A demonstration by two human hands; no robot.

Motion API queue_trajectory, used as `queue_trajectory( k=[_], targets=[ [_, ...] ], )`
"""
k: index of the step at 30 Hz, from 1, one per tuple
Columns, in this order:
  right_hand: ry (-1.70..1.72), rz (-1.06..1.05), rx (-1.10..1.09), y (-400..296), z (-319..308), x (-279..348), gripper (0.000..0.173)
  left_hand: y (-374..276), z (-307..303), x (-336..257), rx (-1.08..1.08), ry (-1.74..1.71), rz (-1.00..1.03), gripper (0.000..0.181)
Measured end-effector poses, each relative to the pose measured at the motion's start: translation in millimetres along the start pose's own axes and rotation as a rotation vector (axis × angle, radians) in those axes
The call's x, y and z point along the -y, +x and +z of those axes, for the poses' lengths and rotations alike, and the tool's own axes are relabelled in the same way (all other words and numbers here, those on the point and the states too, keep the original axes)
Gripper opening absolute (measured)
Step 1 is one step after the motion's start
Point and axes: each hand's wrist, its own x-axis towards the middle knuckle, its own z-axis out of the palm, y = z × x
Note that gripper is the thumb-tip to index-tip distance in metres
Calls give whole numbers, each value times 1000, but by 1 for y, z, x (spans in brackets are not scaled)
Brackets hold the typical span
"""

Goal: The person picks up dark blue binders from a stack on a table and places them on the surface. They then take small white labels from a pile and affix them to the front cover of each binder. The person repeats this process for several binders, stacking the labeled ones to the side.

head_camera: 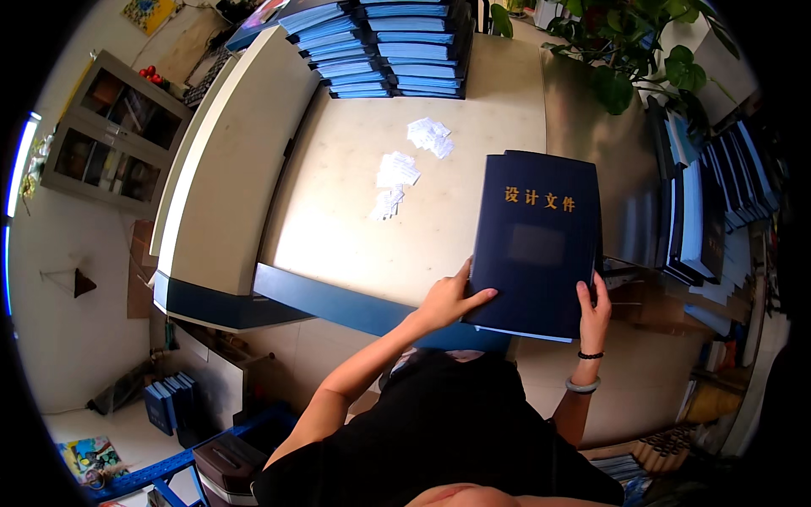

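Observation:
A thick dark blue bound document volume (538, 253) with gold lettering on its cover is held between both hands over the table's near right part. My left hand (451, 296) grips its left edge, thumb on the cover. On the opposite edge, my right hand (593, 310) has its thumb on the cover and its fingers behind. White page edges show along the bottom. To the left, small printed paper slips (398, 170) lie in a loose pile on the pale tabletop (342, 241), with more slips (431, 135) just beyond.
Tall stacks of blue-paged volumes (415, 51) stand at the table's far side. A raised cream machine housing (234, 165) borders the left. A leafy plant (614, 82) hangs at the upper right, above more dark volumes (697, 215). A blue edge strip (336, 298) runs along the front.

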Motion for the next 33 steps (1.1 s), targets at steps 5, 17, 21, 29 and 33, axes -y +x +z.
queue_trajectory(
  k=[5, 17, 21, 29, 33],
  targets=[
    [-193, -108, -158, 11, -9, -14, 45, 16, 13, -14, -14, 267, 91, 98],
    [-223, -79, -202, 12, -3, -44, 47, 99, -76, 172, -717, 460, 66, 70],
    [-211, -68, -217, 11, -3, -45, 45, 109, -93, 211, -636, 665, 13, 74],
    [-172, -31, -241, 9, -1, -40, 44, 95, -78, 231, -429, 840, 45, 67],
    [-206, 12, -263, 6, -1, -36, 44, 81, -88, 222, -441, 701, -3, 56]
  ],
)
